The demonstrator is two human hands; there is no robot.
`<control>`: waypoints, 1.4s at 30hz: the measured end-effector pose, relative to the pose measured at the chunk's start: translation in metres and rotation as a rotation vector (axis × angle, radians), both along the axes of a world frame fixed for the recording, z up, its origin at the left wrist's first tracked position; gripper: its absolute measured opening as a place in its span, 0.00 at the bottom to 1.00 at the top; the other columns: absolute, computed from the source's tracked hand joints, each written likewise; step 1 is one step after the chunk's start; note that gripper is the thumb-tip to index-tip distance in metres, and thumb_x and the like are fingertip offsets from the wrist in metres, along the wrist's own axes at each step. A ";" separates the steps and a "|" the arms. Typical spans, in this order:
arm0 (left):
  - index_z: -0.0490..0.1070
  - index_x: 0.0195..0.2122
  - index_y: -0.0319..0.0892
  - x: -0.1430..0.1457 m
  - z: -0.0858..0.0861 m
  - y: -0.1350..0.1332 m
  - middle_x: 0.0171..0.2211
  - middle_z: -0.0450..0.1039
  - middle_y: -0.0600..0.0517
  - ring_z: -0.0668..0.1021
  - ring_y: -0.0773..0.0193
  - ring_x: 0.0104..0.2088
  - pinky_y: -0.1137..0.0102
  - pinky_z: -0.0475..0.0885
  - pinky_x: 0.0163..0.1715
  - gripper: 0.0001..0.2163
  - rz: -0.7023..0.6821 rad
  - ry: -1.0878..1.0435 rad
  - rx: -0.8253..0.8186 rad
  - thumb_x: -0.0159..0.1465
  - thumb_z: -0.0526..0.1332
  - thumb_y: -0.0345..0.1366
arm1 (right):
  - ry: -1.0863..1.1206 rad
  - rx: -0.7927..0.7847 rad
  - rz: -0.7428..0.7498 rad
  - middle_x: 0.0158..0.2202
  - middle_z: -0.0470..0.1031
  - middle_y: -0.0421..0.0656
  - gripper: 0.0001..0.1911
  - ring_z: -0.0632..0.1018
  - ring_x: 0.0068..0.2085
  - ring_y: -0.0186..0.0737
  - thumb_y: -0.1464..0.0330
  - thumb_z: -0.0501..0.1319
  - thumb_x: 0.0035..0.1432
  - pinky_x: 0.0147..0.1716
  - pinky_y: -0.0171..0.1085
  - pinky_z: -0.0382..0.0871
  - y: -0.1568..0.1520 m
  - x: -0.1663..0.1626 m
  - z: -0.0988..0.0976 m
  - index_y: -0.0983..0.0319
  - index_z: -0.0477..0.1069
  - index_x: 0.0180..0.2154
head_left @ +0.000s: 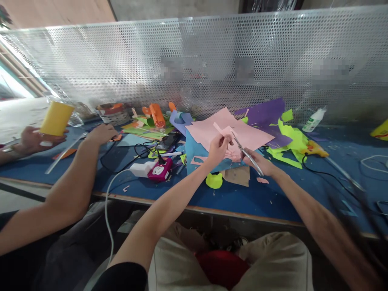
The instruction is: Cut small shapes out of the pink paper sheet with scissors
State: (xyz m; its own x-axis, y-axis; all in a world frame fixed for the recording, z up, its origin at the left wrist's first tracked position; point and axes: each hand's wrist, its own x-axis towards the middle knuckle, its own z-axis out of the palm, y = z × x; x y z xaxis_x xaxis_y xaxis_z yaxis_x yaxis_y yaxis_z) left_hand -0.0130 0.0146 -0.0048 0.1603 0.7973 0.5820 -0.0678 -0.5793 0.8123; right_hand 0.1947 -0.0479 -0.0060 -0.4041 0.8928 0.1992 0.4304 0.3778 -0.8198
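My left hand point(219, 147) pinches a small piece of pink paper point(218, 128) over a large pink sheet point(245, 130). Close by on the right, my right hand point(260, 161) grips a pair of silver scissors point(254, 161), whose blades point up and left toward the paper. Whether the blades touch the piece is hard to tell. Pink paper scraps point(198, 160) lie below my hands on light blue paper point(191, 147). A yellow-green cut-out point(214, 181) with two ear-like bumps lies near the table's front edge, beside brown paper point(238, 176).
At the left, another person's hand point(33, 139) holds a yellow cylinder point(56, 118). A magenta power adapter point(160, 169) with cables sits left of my forearm. Purple paper point(266, 111), a glue bottle point(315, 119) and a hot glue gun point(315, 148) lie to the right. A perforated metal screen point(212, 52) stands behind.
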 end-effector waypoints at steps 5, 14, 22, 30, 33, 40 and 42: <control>0.72 0.33 0.40 0.001 0.000 -0.004 0.29 0.74 0.51 0.70 0.69 0.27 0.71 0.66 0.28 0.23 -0.039 0.037 -0.016 0.71 0.59 0.57 | 0.088 -0.064 0.009 0.36 0.74 0.44 0.31 0.73 0.36 0.43 0.38 0.60 0.62 0.38 0.41 0.68 -0.005 -0.006 0.006 0.60 0.68 0.41; 0.71 0.34 0.41 0.003 0.007 -0.011 0.28 0.73 0.51 0.69 0.69 0.26 0.71 0.66 0.28 0.22 -0.120 -0.015 -0.076 0.70 0.61 0.57 | 0.045 -0.009 -0.002 0.33 0.73 0.44 0.30 0.70 0.31 0.40 0.38 0.58 0.63 0.30 0.39 0.67 -0.003 -0.003 0.001 0.59 0.71 0.39; 0.70 0.30 0.41 0.001 0.007 -0.007 0.26 0.71 0.53 0.71 0.69 0.27 0.71 0.67 0.31 0.21 -0.142 -0.001 -0.117 0.69 0.61 0.54 | 0.033 0.057 -0.037 0.28 0.67 0.40 0.30 0.69 0.29 0.40 0.38 0.59 0.61 0.30 0.38 0.66 -0.006 -0.011 0.005 0.59 0.68 0.37; 0.71 0.30 0.40 0.003 0.002 -0.001 0.26 0.70 0.53 0.72 0.68 0.28 0.70 0.67 0.32 0.19 -0.187 -0.002 -0.148 0.68 0.62 0.52 | 0.030 0.026 -0.091 0.24 0.65 0.38 0.31 0.70 0.24 0.39 0.37 0.58 0.61 0.25 0.38 0.64 -0.003 -0.013 -0.003 0.58 0.64 0.33; 0.70 0.29 0.40 0.003 0.000 0.002 0.25 0.69 0.53 0.71 0.68 0.28 0.70 0.67 0.32 0.19 -0.189 -0.004 -0.149 0.67 0.63 0.52 | 0.029 0.014 -0.104 0.24 0.66 0.38 0.30 0.70 0.24 0.39 0.37 0.59 0.60 0.25 0.39 0.65 -0.004 -0.014 -0.001 0.58 0.64 0.32; 0.68 0.28 0.41 0.002 -0.001 0.002 0.24 0.66 0.54 0.70 0.68 0.28 0.69 0.67 0.33 0.19 -0.289 0.027 -0.144 0.67 0.63 0.51 | 0.045 -0.026 -0.077 0.23 0.67 0.38 0.27 0.70 0.23 0.39 0.40 0.61 0.60 0.25 0.40 0.66 -0.008 -0.014 0.008 0.57 0.64 0.32; 0.68 0.27 0.41 0.001 0.000 0.001 0.24 0.65 0.54 0.69 0.68 0.28 0.69 0.66 0.32 0.19 -0.268 0.046 -0.146 0.67 0.63 0.51 | 0.024 -0.072 -0.146 0.20 0.65 0.37 0.27 0.69 0.21 0.38 0.41 0.62 0.60 0.22 0.39 0.63 -0.005 -0.012 0.003 0.57 0.64 0.29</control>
